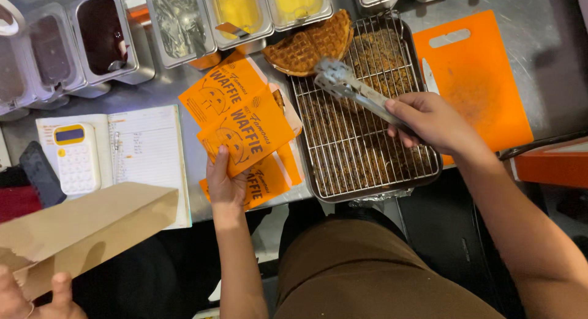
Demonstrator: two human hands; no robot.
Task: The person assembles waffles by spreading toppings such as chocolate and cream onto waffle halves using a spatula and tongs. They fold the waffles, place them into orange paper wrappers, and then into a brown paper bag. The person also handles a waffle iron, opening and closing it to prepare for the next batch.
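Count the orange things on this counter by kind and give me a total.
Orange paper sleeves, one held by the left hand: 3
Orange cutting board: 1
Total: 4
The right hand holds metal tongs, not orange.

Single head-worn view, steeply downward and close over the steel counter (539,56)

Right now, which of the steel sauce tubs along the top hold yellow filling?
The two rightmost steel tubs, just above the waffle. The tubs left of them hold dark or greyish contents instead.
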